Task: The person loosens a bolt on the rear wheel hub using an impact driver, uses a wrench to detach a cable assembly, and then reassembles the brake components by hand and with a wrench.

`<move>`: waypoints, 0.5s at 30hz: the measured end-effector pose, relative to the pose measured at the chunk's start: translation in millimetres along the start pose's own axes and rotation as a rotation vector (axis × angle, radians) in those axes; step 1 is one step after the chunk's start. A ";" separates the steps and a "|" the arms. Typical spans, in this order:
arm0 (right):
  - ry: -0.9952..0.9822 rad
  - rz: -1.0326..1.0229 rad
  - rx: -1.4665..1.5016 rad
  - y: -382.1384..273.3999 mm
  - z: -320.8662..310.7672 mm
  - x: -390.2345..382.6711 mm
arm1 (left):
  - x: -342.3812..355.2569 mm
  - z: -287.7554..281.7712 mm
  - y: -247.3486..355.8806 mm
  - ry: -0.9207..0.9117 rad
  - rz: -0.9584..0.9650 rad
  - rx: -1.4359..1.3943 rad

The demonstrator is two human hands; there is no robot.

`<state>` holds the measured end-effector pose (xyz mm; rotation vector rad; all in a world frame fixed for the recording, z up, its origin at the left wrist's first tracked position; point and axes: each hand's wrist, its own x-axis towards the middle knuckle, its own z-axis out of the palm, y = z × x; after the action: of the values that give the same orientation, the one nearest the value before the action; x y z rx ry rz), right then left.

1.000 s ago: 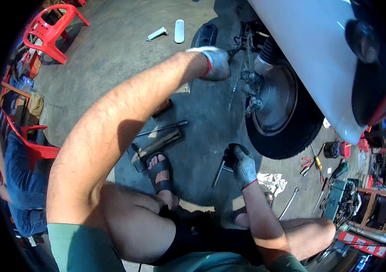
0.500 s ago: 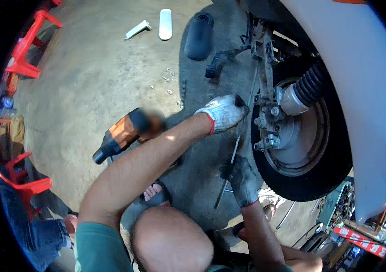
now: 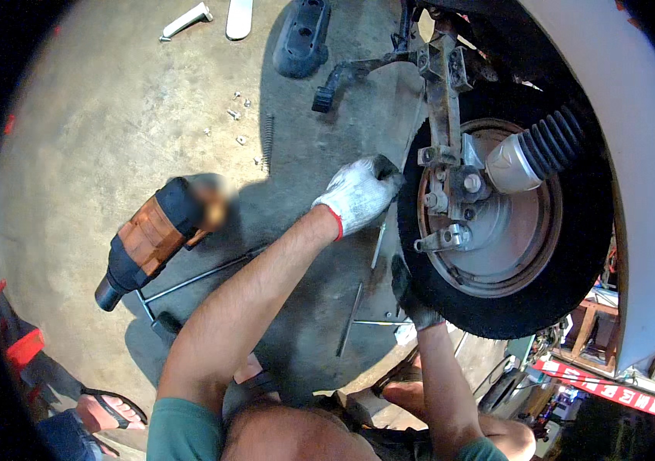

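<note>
My left hand (image 3: 362, 196), in a white knit glove with dark fingertips, is closed beside the motorcycle wheel's tyre (image 3: 515, 323). A thin metal rod (image 3: 415, 127) runs into its curled fingers and seems to come out below them. My right hand (image 3: 418, 306), also gloved, is low against the tyre. Its dark fingers are partly hidden and hard to make out. Above the hub (image 3: 489, 261) are a grimy metal swingarm (image 3: 442, 115) and a shock absorber in a ribbed black boot (image 3: 554, 142). A slim dark bar (image 3: 349, 319) lies left of my right hand.
On the concrete lie a coil spring (image 3: 267, 144), several small bolts and nuts (image 3: 233, 114), a black oval cover (image 3: 301, 38) and an orange and black tool (image 3: 147, 242), partly blurred. A long metal bar (image 3: 197, 275) with a crosspiece lies near my left forearm. Another person's sandalled foot (image 3: 116, 411) is lower left.
The view has shifted, with the wheel appearing larger. My right hand has moved from beside the slim bar toward the tyre. My left hand stays closed near the rod.
</note>
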<state>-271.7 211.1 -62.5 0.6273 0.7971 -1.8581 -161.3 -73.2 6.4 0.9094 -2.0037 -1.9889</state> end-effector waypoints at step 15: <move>0.132 -0.102 -0.620 -48.2 3.4 -133.0 | 4.8 5.0 -2.7 -0.019 0.077 -0.065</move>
<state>-264.9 300.4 47.0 0.3142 1.4343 -1.5434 -166.9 -71.3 2.0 0.7897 -1.9414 -2.0150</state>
